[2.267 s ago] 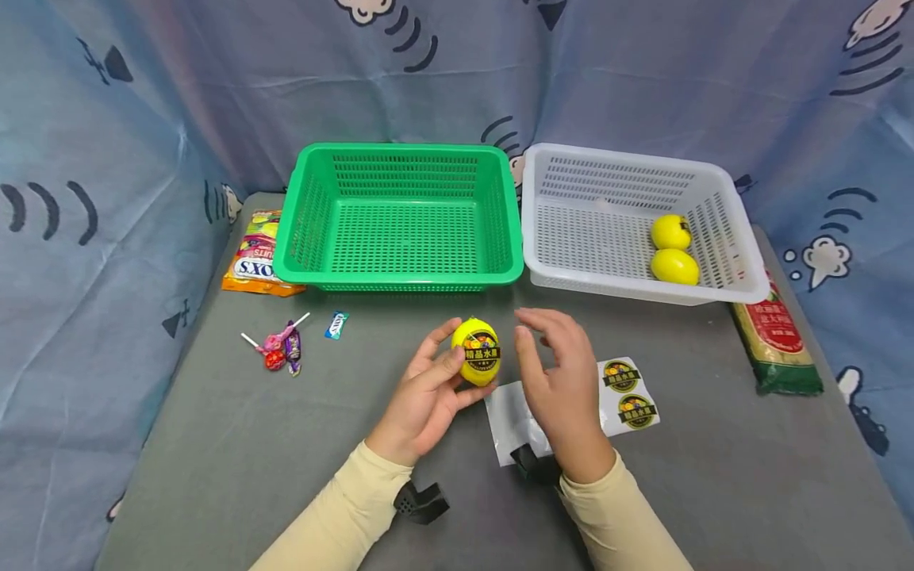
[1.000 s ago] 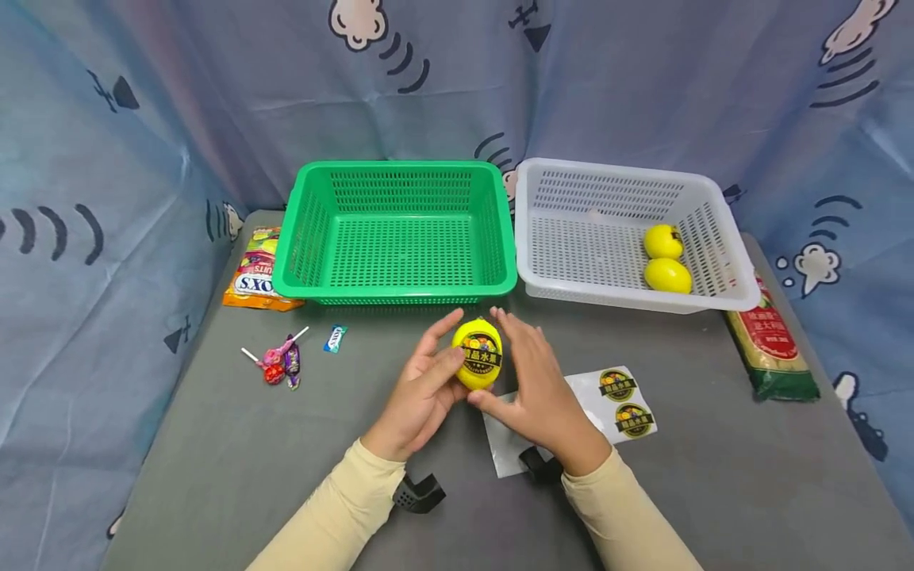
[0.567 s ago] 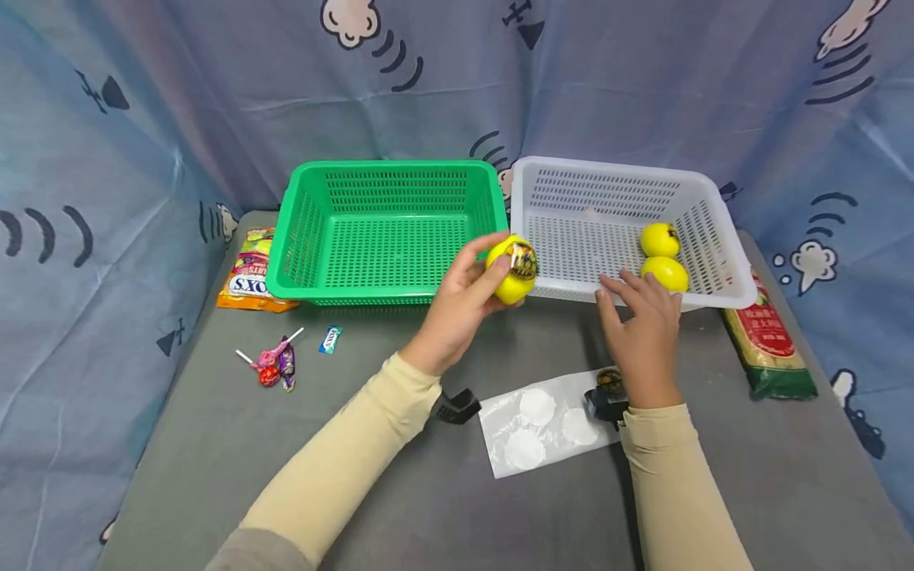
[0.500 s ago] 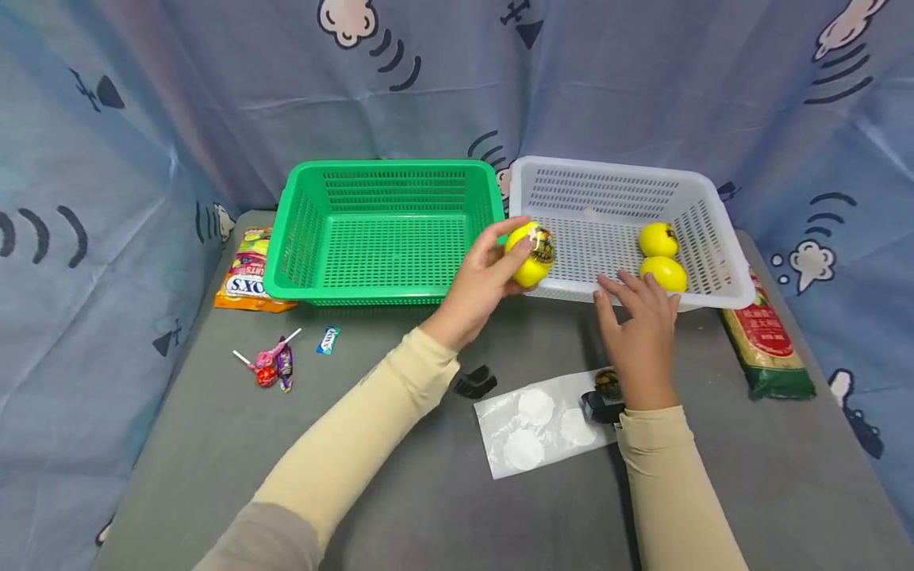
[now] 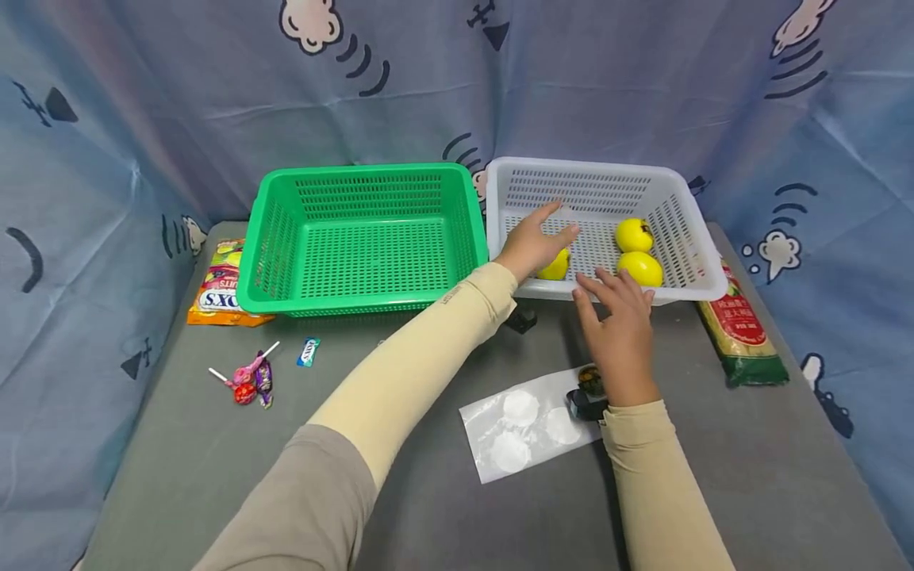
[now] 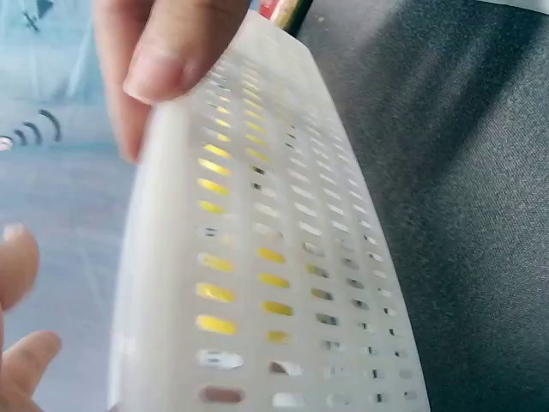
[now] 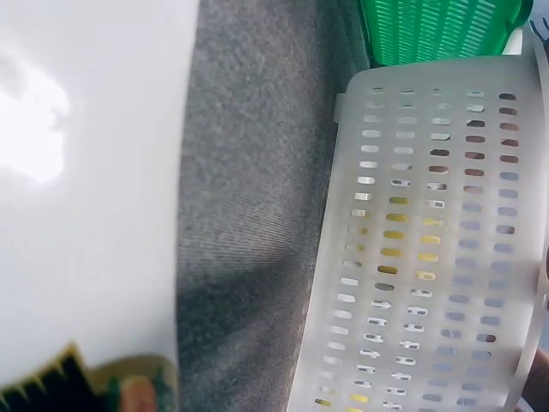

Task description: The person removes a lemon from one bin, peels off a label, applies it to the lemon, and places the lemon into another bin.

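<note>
In the head view my left hand (image 5: pixel 534 243) reaches over the white basket (image 5: pixel 607 295) with its fingers spread apart, holding nothing. Beneath it, on the basket floor, lies a yellow lemon (image 5: pixel 554 266), partly covered by the hand. Two more lemons (image 5: pixel 634 235) sit together toward the basket's right end, and the rear one shows a dark sticker. My right hand (image 5: pixel 620 337) is at the basket's front rim, fingers loosely extended over it. Below that hand is a white sticker sheet (image 5: pixel 493 428) with bare round spots; a black-and-gold sticker (image 5: pixel 589 379) shows at its right end.
A green basket (image 5: pixel 364 304) stands left of the white one. At the left are an orange candy bag (image 5: pixel 220 289), lollipops (image 5: pixel 245 382) beside a purple-wrapped candy, and a small blue-and-white packet (image 5: pixel 309 351). A red-and-green food bag (image 5: pixel 746 337) lies at the right.
My left hand has carried the stickered lemon from over the sheet into the white basket and let it go. My right hand has left the lemon and moved to the basket's front rim.
</note>
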Motion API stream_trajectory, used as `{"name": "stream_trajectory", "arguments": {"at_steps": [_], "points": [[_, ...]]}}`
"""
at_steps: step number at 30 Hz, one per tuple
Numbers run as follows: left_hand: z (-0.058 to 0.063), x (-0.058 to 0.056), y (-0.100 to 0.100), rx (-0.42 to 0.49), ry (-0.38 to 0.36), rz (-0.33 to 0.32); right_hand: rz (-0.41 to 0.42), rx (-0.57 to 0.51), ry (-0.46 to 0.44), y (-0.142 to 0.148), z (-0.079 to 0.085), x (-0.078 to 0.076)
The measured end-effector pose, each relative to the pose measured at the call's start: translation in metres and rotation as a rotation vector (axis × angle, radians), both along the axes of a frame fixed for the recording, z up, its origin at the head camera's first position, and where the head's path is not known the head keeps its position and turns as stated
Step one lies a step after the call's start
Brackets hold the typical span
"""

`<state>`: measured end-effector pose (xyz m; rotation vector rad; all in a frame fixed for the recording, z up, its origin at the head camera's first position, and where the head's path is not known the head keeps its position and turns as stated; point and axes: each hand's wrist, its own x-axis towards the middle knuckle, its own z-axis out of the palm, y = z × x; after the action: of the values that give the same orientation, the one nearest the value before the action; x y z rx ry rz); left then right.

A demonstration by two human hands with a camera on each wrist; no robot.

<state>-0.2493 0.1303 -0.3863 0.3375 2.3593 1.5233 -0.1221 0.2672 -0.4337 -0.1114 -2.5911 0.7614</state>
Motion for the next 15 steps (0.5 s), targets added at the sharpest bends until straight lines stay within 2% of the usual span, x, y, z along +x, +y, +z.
{"name": "stream_trajectory", "arguments": {"at_steps": [2, 4, 7, 10, 13, 15], "points": [[0.003, 0.004, -0.008, 0.050, 0.008, -0.010, 0.004, -0.001, 0.008, 0.001, 0.000, -0.002], [0.007, 0.012, -0.021, 0.126, 0.046, -0.008, 0.005, -0.001, 0.013, 0.003, 0.001, -0.003], [0.009, 0.030, -0.047, 0.261, 0.130, 0.023, 0.011, -0.007, 0.006, 0.006, 0.003, -0.002], [0.005, 0.051, -0.082, 0.370, 0.192, 0.069, 0.016, -0.024, -0.047, 0.009, 0.009, -0.001], [-0.002, 0.074, -0.118, 0.405, 0.233, 0.137, 0.018, -0.052, -0.114, 0.011, 0.019, 0.001], [-0.006, 0.090, -0.139, 0.377, 0.282, 0.203, 0.017, -0.060, -0.120, 0.010, 0.027, 0.003]]}}
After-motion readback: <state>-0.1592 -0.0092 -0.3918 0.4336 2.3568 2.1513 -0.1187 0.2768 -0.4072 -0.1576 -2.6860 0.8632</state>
